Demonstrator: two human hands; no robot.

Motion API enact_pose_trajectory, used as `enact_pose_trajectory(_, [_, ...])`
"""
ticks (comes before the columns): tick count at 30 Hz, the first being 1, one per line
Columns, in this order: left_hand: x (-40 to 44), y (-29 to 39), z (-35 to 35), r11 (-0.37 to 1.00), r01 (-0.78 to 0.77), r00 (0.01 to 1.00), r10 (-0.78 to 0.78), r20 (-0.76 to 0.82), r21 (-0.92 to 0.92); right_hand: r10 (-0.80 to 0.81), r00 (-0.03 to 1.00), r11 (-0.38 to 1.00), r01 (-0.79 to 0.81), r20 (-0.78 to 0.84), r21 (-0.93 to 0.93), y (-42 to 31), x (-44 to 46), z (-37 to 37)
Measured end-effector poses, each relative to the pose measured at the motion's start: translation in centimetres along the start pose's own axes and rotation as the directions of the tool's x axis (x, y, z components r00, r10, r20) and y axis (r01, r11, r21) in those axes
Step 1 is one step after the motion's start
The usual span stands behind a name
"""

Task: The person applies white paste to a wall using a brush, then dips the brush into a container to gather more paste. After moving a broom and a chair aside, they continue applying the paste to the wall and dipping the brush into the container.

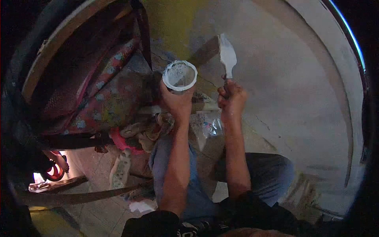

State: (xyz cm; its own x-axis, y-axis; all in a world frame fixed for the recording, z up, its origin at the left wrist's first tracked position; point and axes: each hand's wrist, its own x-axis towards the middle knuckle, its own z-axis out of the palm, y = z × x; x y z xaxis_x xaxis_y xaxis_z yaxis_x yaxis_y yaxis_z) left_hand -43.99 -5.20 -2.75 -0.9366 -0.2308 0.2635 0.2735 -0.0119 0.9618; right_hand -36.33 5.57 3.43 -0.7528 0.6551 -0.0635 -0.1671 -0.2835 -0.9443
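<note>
My left hand (177, 104) is wrapped round a white tub (166, 81), holding it upright with its mouth toward me. White smears coat the tub's rim and inner wall; how much is in it I cannot tell. To the right, my right hand (234, 99) is closed on the handle of a paintbrush (227, 55). The brush points up, and its broad head is covered in white. Close behind it is the pale wall (276, 75); whether the bristles touch the wall I cannot tell.
A patterned cloth (102, 106) hangs at the left by a dark strap. Below it lie a pink ring-shaped thing (120, 140) and a sandal (120, 170) on the tiled floor (94, 209). A clear plastic wrapper (213, 127) is between my arms. Another person's foot (60, 161) shows at the far left.
</note>
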Motion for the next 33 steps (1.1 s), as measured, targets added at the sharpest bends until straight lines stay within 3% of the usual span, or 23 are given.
enact_pose_trajectory(3, [0.1,0.1,-0.2,0.997,-0.037,0.999,0.037,0.006,0.063,0.111,0.964,0.989,-0.132,-0.242,-0.072,5.9,2.7,-0.6])
enact_pose_trajectory(7, [-0.2,0.9,-0.2,1.000,-0.010,1.000,0.010,-0.010,0.017,0.258,0.955,0.966,-0.256,-0.145,0.031,11.5,6.9,-1.9])
enact_pose_trajectory(9, [-0.2,0.9,-0.3,0.995,-0.090,0.995,0.091,-0.028,0.032,0.362,0.899,0.932,-0.345,-0.248,0.109,14.1,8.8,-3.0])
enact_pose_trajectory(13, [-0.4,2.5,-0.4,0.993,-0.119,0.993,0.119,-0.010,0.001,0.300,0.926,0.953,-0.301,-0.227,0.030,13.1,9.4,-2.7])
enact_pose_trajectory(15, [-0.5,1.9,-0.3,0.997,-0.044,0.999,0.043,-0.028,-0.061,0.298,0.938,0.941,-0.319,-0.175,-0.111,12.3,10.5,-4.4])
enact_pose_trajectory(16, [-0.5,1.8,-0.2,0.997,-0.046,0.999,0.044,-0.029,-0.062,0.296,0.939,0.942,-0.317,-0.173,-0.112,10.5,9.5,-3.9])
enact_pose_trajectory(18, [-0.2,1.5,-0.1,0.995,-0.092,0.995,0.090,-0.046,-0.042,0.195,0.967,0.980,-0.186,-0.162,0.064,4.1,5.1,-1.8])
enact_pose_trajectory(22, [0.0,0.7,-0.3,0.994,-0.096,0.995,0.095,0.006,0.058,0.067,0.990,0.997,-0.070,-0.122,-0.025,3.5,1.5,-1.2])
enact_pose_trajectory(25, [0.1,0.5,-0.2,0.997,-0.072,0.997,0.072,-0.009,0.013,0.289,0.926,0.957,-0.282,-0.244,0.066,7.5,2.8,-1.9])
enact_pose_trajectory(27, [0.5,-0.2,-0.3,0.972,-0.076,0.997,0.080,-0.010,0.222,0.352,0.906,0.936,-0.332,-0.234,0.120,12.1,5.1,-3.5])
enact_pose_trajectory(28, [0.6,-0.1,-0.3,0.973,-0.075,0.997,0.078,-0.009,0.217,0.424,0.877,0.904,-0.396,-0.227,0.162,12.6,5.6,-3.7])
enact_pose_trajectory(32, [0.8,-0.6,-0.6,0.985,-0.078,0.997,0.079,-0.001,0.154,0.441,0.881,0.893,-0.411,-0.173,0.184,11.3,7.3,-4.1])
enact_pose_trajectory(33, [0.8,-1.1,-0.5,0.984,-0.076,0.997,0.078,-0.003,0.163,0.376,0.904,0.926,-0.357,-0.202,0.122,9.6,7.6,-3.9])
